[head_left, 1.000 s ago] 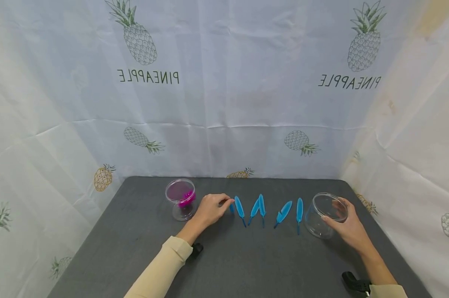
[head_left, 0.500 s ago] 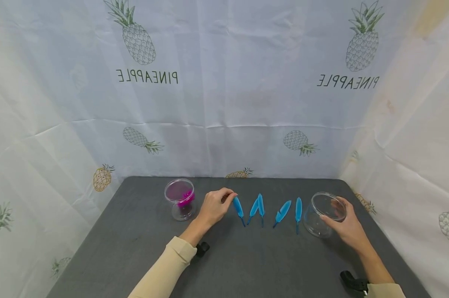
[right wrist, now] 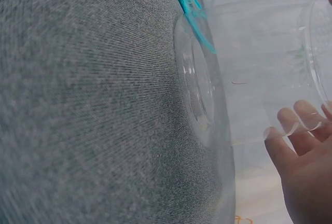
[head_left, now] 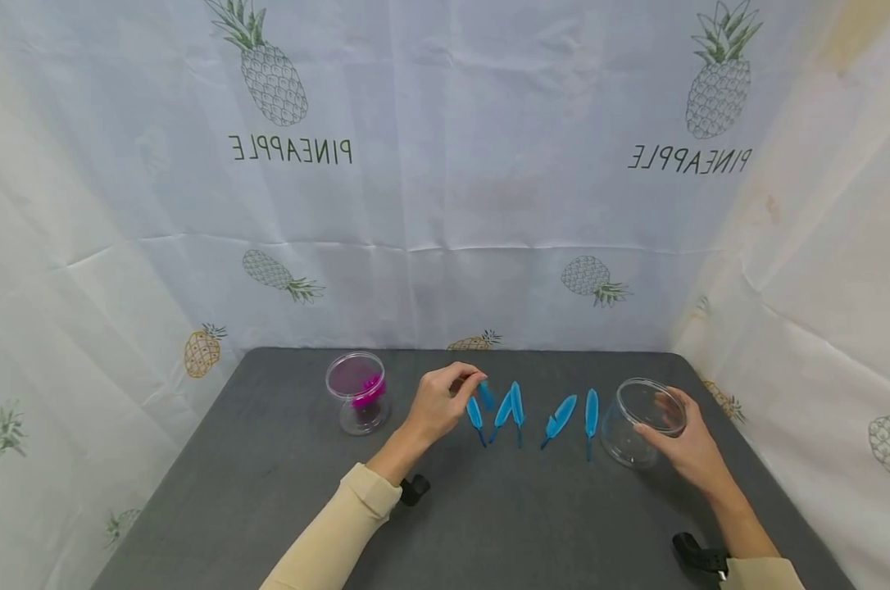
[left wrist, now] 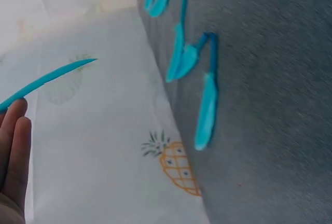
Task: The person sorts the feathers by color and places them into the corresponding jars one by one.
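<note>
Over grey tabletop (head_left: 268, 483), pinching blue feather (head_left: 486, 397) in left hand (head_left: 443, 401), six o'clock.
Gripping jar (head_left: 624, 441) with right hand (head_left: 687, 442) curled wide, four o'clock.

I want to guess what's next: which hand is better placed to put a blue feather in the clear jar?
Probably the left hand: it pinches a blue feather. The right hand holds the clear jar, so it seems better suited to steadying it.
</note>
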A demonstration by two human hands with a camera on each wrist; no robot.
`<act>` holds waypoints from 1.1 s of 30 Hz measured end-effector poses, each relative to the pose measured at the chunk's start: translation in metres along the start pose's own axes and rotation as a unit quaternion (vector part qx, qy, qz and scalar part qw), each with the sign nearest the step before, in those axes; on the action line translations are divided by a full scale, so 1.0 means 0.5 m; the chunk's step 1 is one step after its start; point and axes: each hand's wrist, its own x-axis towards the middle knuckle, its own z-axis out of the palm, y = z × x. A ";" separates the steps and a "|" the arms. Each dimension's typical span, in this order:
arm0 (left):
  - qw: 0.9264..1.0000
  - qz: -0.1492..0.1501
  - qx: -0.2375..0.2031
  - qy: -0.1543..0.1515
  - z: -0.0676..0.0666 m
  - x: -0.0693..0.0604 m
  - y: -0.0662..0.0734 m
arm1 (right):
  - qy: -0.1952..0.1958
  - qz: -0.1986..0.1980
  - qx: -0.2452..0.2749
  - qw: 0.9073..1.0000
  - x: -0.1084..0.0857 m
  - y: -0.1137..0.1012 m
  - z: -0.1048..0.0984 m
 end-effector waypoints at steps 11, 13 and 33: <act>0.999 0.026 -0.033 0.012 0.023 0.040 0.028 | -0.015 0.001 0.008 1.000 0.003 0.004 0.003; 0.999 0.030 -0.041 0.013 0.028 0.049 0.037 | -0.015 0.001 0.009 1.000 0.002 0.004 0.003; 0.991 0.004 -0.128 0.045 0.101 0.108 0.076 | -0.015 -0.006 0.016 1.000 -0.002 0.004 -0.002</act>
